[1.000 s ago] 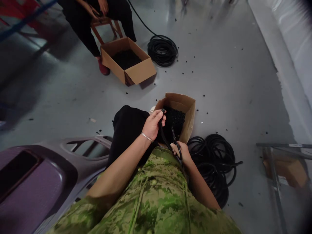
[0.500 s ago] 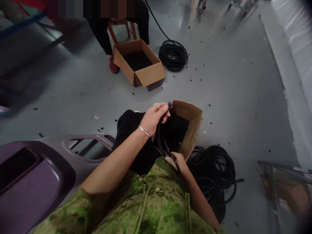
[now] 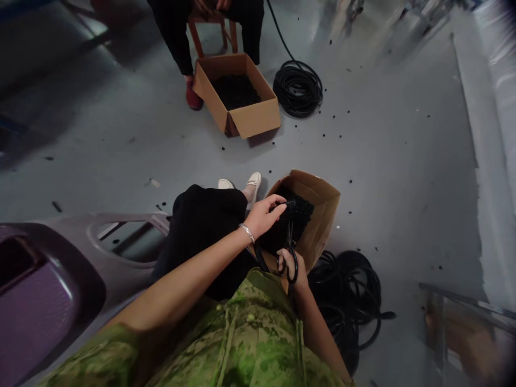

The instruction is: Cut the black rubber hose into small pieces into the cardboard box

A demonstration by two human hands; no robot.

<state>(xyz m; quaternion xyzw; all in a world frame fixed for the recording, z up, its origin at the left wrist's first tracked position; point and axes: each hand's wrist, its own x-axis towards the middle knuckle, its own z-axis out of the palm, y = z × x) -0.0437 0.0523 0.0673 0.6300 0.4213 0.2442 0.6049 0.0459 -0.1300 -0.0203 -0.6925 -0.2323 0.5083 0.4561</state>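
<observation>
My left hand is closed round a black rubber tube. The tube's cut end pokes out past my thumb over the near cardboard box, and its lower part hangs toward my lap. In my right hand is a pair of black-handled scissors, its fingers through the loops. The blades point up toward the tube end, a little apart from it. Dark small pieces fill the bottom of this box.
Tangled black tubing lies right of the near box. Across from me a seated person's legs flank another cardboard box, beside a coiled tube. A purple-and-grey plastic stool is at left. Small black bits dot the floor.
My left hand has come down and rightward over the box with the tube end. The scissors have turned more upright in my right hand. The view has shifted slightly.
</observation>
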